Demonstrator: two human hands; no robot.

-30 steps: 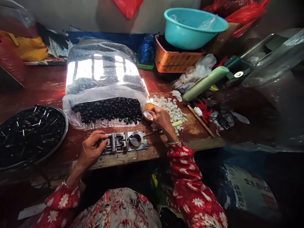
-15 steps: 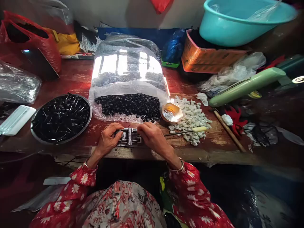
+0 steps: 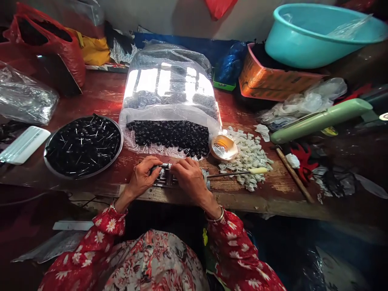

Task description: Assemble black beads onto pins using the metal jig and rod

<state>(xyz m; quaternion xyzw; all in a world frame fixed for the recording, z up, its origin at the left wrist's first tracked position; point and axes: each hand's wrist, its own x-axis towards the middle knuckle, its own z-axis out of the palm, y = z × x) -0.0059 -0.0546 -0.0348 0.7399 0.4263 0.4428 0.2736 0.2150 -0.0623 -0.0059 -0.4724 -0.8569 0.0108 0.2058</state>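
A small metal jig (image 3: 165, 180) lies at the table's front edge, between my hands and partly covered by them. My left hand (image 3: 143, 174) is closed at its left end, thumb and forefinger pinched around something small and dark that I cannot make out. Over the jig's middle and right part, my right hand (image 3: 191, 178) has its fingers bent and pressed together; what they grip is hidden. Just behind the hands, small black round pieces (image 3: 169, 135) spill from a clear plastic bag (image 3: 169, 87). A screwdriver-like tool with a pale handle (image 3: 257, 171) lies right of my right hand.
At left stands a round metal tray (image 3: 121, 139) of black pieces with thin pins. A small bowl (image 3: 224, 147) sits beside a heap of pale small pieces (image 3: 251, 155). Farther right are a wooden stick (image 3: 294, 173), a green tube (image 3: 321, 121), an orange basket (image 3: 266, 81) and a turquoise basin (image 3: 303, 44).
My right hand has moved left over the jig, closer to my left hand, and now covers more of it. The left hand keeps its pinch. The whole view has shifted slightly.
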